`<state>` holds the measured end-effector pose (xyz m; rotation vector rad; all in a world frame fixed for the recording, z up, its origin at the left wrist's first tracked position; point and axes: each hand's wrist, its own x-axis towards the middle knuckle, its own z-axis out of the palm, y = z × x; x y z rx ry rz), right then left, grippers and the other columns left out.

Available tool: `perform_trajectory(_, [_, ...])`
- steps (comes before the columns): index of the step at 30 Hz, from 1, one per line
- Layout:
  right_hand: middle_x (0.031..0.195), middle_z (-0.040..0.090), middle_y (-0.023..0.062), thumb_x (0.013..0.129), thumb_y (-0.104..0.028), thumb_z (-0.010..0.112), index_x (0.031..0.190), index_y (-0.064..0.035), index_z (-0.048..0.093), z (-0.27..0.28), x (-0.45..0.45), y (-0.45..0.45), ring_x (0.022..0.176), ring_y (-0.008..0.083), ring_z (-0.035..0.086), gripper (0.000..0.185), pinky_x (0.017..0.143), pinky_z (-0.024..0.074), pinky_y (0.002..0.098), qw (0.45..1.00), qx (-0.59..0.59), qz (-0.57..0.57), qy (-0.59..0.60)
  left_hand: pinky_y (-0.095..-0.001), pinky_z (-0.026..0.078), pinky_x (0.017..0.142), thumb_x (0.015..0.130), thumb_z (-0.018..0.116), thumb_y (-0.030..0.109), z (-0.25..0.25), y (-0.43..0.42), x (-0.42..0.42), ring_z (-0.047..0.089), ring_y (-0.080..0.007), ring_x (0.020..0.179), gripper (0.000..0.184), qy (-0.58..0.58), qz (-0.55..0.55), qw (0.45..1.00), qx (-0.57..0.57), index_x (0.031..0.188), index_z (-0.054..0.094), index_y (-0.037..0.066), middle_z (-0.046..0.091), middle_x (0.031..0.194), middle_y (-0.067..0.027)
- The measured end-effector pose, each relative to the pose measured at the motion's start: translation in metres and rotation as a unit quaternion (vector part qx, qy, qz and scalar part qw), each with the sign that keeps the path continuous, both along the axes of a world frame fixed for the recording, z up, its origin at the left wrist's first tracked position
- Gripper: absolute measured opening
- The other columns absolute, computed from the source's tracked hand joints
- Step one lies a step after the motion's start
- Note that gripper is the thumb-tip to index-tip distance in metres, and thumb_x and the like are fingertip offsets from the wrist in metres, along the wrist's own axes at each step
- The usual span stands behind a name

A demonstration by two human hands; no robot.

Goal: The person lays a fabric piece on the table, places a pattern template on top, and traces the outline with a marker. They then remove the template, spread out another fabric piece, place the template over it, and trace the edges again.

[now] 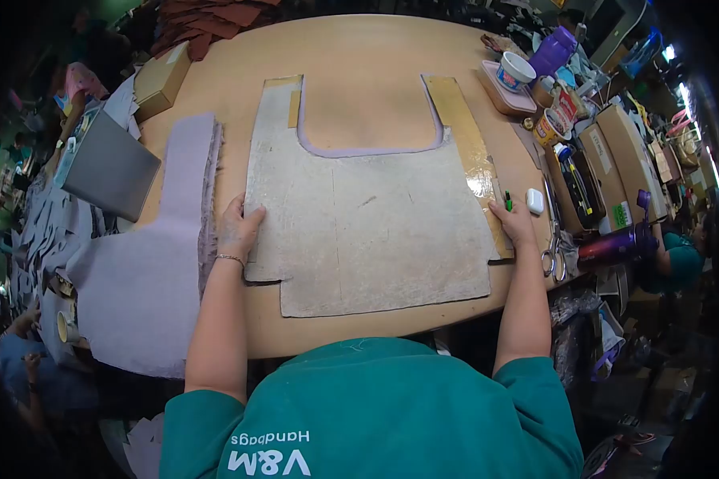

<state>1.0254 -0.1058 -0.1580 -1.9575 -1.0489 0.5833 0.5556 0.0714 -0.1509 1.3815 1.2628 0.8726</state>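
Head | tan table (359,72), right side cluttered | dim workroom (116,11) | left hand (236,229), right hand (520,223): fingers (255,214) holding grey panel (383,231)

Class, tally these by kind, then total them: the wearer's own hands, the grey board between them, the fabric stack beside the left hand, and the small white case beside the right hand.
Hands: 2 (left hand, right hand)
Grey board: 1
Fabric stack: 1
White case: 1
Total: 5

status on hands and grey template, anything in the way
Left hand, right hand at opposite edges. Grey template flat. Green item at right hand, possibly in the way.
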Motion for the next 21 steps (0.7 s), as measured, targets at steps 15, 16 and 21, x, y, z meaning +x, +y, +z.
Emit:
perform_trajectory(15, [0.094, 0.058, 0.0186, 0.063, -0.044, 0.067, 0.102, -0.0013, 0.054, 0.020, -0.013, 0.006, 0.088, 0.0308, 0.056, 0.059, 0.076, 0.0431, 0.0360, 0.969, -0.115, -0.021, -0.216, -0.0285, 0.044, 0.070, 0.067, 0.066, 0.021, 0.016, 0.005, 0.004, 0.056, -0.0191, 0.077, 0.051, 0.230, -0.098, 0.960, 0.126, 0.107, 0.049, -0.007, 0.059, 0.086, -0.0139])
perform_trajectory(16, [0.094, 0.058, 0.0185, 0.063, -0.045, 0.067, 0.103, -0.0015, 0.053, 0.020, -0.013, 0.006, 0.089, 0.0307, 0.056, 0.061, 0.076, 0.0432, 0.0362, 0.971, -0.108, -0.022, -0.214, -0.0285, 0.044, 0.070, 0.067, 0.067, 0.022, 0.017, 0.007, 0.005, 0.056, -0.0189, 0.077, 0.053, 0.256, -0.098, 0.955, 0.116, 0.107, 0.049, -0.007, 0.059, 0.087, -0.0141])
perform_trajectory(21, [0.097, 0.058, 0.0186, 0.063, -0.047, 0.067, 0.104, -0.0027, 0.053, 0.021, -0.015, 0.007, 0.091, 0.0303, 0.055, 0.063, 0.077, 0.0434, 0.0361, 0.969, -0.126, -0.036, -0.211, -0.0274, 0.044, 0.069, 0.067, 0.068, 0.021, 0.029, 0.004, 0.009, 0.056, -0.0180, 0.078, 0.053, 0.281, -0.113, 0.945, 0.120, 0.108, 0.049, -0.006, 0.059, 0.088, -0.0142])
